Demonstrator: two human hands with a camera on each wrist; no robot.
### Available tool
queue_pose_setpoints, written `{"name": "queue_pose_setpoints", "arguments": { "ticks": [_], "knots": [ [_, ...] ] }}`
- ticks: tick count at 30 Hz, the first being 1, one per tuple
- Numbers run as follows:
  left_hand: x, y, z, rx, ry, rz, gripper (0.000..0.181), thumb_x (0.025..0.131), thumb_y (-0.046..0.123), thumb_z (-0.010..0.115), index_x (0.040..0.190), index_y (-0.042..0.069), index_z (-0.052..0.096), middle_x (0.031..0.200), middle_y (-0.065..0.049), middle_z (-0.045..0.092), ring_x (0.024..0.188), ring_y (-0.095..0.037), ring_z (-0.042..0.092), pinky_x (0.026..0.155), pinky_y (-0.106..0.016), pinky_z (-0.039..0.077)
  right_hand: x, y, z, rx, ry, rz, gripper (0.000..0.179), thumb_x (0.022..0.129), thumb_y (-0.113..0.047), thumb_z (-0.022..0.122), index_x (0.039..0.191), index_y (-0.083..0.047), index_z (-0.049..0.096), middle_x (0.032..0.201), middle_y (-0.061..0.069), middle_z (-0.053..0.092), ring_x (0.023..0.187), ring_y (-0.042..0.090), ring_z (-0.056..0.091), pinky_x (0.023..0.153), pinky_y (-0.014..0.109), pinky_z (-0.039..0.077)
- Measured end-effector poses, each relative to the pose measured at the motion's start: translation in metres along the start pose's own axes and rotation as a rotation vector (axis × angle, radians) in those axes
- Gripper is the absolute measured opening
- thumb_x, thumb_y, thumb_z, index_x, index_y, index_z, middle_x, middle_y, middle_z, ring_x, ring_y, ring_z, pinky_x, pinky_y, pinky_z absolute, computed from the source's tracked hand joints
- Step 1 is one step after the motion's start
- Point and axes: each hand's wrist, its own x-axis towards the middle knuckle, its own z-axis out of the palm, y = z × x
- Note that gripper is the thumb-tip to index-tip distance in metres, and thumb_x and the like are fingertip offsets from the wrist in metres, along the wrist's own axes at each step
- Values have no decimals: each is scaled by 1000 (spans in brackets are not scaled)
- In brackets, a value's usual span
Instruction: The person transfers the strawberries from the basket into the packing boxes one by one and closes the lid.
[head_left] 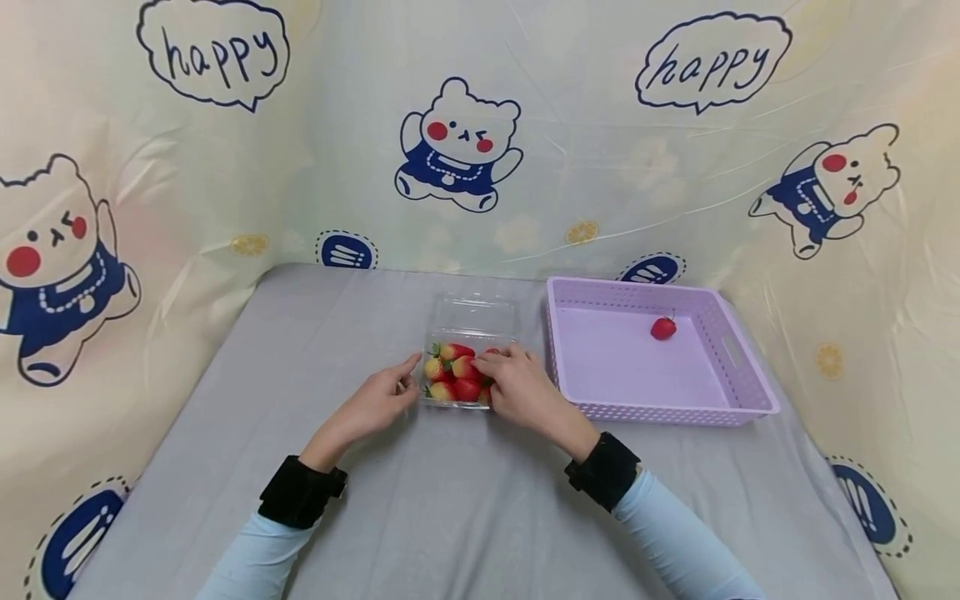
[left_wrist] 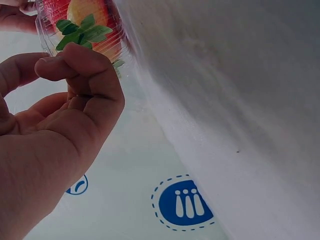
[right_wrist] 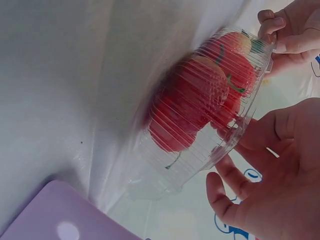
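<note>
A clear plastic box (head_left: pixel 450 405) stands on the grey cloth with its lid (head_left: pixel 476 315) raised at the back. Several red and yellowish strawberries (head_left: pixel 467 389) with green leaves fill it. My left hand (head_left: pixel 380 400) is at the box's left side, fingers loosely bent, fingertips right at the rim. From the right, my right hand (head_left: pixel 525 392) reaches over the rim, its fingertips among the strawberries. In the right wrist view, the strawberries (right_wrist: pixel 187 102) show through the ribbed wall, and part of the right hand (right_wrist: pixel 275 170) is behind the rim.
Right of the box is a lilac plastic basket (head_left: pixel 637 379) with perforated walls. One strawberry (head_left: pixel 663 328) lies inside it, toward the back right. A printed curtain (head_left: pixel 585 167) hangs behind the table and along both sides.
</note>
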Motion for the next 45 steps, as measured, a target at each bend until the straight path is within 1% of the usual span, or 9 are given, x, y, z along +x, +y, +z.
{"name": "queue_pose_setpoints", "arguments": {
  "ticks": [3, 6, 12, 18, 21, 26, 32, 37, 45],
  "knots": [
    [0, 0, 0, 0, 1, -5, 62, 105, 8, 55, 161, -8, 32, 94, -8, 58, 63, -17, 42, 56, -28, 36, 0, 0, 0, -3, -9, -4, 50, 93, 2, 60, 140, -11, 70, 141, 10, 66, 125, 32, 53, 101, 55, 42],
    [0, 0, 1, 6, -2, -13, 62, 105, 9, 55, 161, -7, 32, 94, -8, 57, 62, -17, 42, 57, -28, 36, -1, 0, 0, 14, 4, 1, 51, 92, 3, 60, 140, -11, 70, 140, 9, 66, 126, 31, 54, 101, 54, 43],
    [0, 0, 1, 12, -4, -23, 62, 106, 9, 55, 162, -5, 32, 95, -8, 58, 63, -16, 43, 57, -27, 37, -2, 1, -2, 53, 38, 0, 48, 91, 4, 65, 137, -10, 72, 137, 9, 68, 122, 30, 55, 102, 53, 44],
    [-1, 1, 0, 3, -1, -4, 62, 105, 7, 54, 161, -8, 31, 94, -9, 57, 65, -18, 43, 58, -28, 37, -3, 6, -9, 59, 77, 5, 41, 91, -2, 71, 131, -10, 75, 132, 9, 70, 119, 29, 57, 100, 50, 46],
    [0, 2, -1, 6, -1, 1, 62, 105, 6, 54, 161, -8, 31, 94, -9, 57, 65, -18, 43, 58, -28, 37, -2, 10, -16, 50, 108, 2, 37, 90, -2, 71, 126, -10, 77, 127, 9, 72, 117, 29, 59, 97, 49, 47],
    [0, 3, 0, 12, -3, -12, 62, 104, 6, 54, 161, -8, 32, 94, -9, 57, 65, -18, 43, 57, -28, 37, -2, 17, -29, 34, 142, -4, 34, 91, -3, 68, 122, -8, 78, 123, 10, 73, 112, 30, 60, 91, 47, 49],
    [0, 2, 0, 12, -7, -20, 63, 104, 6, 54, 161, -8, 31, 93, -8, 56, 65, -18, 43, 56, -28, 36, -4, 26, -46, 20, 134, 51, 30, 95, -9, 66, 123, -8, 78, 124, 10, 73, 111, 31, 61, 88, 46, 50],
    [0, 2, 0, 10, -6, -22, 63, 104, 6, 54, 161, -8, 31, 93, -9, 56, 64, -18, 43, 56, -28, 36, -5, 36, -60, 22, 153, 80, 29, 96, -9, 66, 122, -6, 78, 122, 12, 73, 108, 33, 63, 87, 46, 53],
    [0, 2, 0, 14, -4, -19, 62, 104, 7, 54, 161, -8, 32, 93, -8, 56, 63, -17, 42, 56, -27, 36, -11, 54, -78, 48, 176, 165, 31, 98, -9, 66, 126, -2, 75, 125, 17, 71, 118, 37, 63, 100, 52, 52]
  ]
}}
